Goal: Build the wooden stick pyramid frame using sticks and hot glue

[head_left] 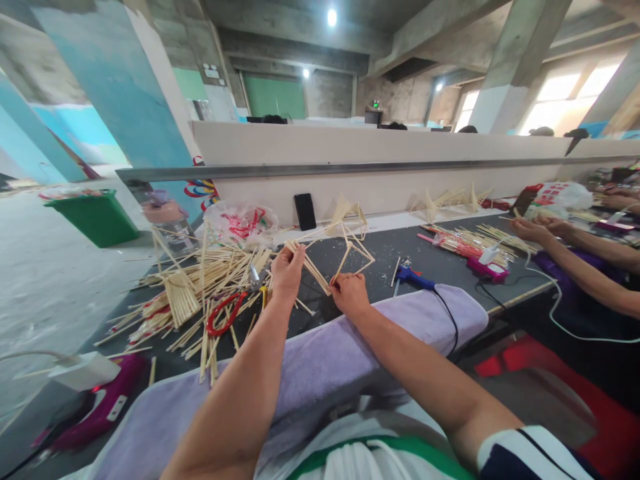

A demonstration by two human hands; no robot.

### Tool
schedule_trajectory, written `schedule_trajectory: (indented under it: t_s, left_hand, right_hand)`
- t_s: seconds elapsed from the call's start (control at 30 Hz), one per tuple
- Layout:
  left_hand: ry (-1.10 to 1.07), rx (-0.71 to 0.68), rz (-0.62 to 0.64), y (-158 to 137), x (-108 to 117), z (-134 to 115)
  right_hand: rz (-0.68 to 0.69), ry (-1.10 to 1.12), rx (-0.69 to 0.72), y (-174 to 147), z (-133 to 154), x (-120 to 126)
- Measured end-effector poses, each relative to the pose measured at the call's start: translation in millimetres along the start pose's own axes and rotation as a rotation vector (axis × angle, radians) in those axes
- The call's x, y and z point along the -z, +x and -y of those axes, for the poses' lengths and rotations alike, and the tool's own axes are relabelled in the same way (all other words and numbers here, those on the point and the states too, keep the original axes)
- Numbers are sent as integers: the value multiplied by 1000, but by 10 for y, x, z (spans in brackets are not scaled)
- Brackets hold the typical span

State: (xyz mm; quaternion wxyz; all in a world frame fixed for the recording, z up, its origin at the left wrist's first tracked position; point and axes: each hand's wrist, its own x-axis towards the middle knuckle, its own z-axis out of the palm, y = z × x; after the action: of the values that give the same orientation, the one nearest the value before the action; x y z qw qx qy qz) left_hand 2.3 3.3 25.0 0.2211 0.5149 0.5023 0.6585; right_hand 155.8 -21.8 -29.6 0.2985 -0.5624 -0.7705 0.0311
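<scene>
Dark bench (380,253) ran along a pale partition (350,145), lavender towel (325,353) over its near edge, probably as padding. Stick frame (314,270) was held over the bench: left grip (287,272) pinched its slatted side's far end, right grip (351,293) the near end, presumably for steadiness. Loose sticks (235,263) lay left, blue glue gun (416,279) right, apparently for easy reach.

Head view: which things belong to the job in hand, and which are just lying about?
Probably the job's:
stick frame, held by the left hand and right hand
loose sticks
blue glue gun

Seemingly just lying about:
black phone
lidded bottle
green bin
</scene>
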Motion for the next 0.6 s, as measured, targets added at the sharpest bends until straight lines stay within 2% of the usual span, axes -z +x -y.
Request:
schedule_trajectory:
  t_s: [0.13, 0.3, 0.6]
  left_hand:
    - [238, -125, -150, -32, -5, -64]
    - [362, -181, -134, -37, 17, -63]
    - [397, -225, -173, -1, 48, 47]
  right_hand:
    - [-58, -10, 31, -24, 15, 10]
    - [-84, -31, 38, -36, 14, 2]
    - [-61, -50, 41, -42, 38, 20]
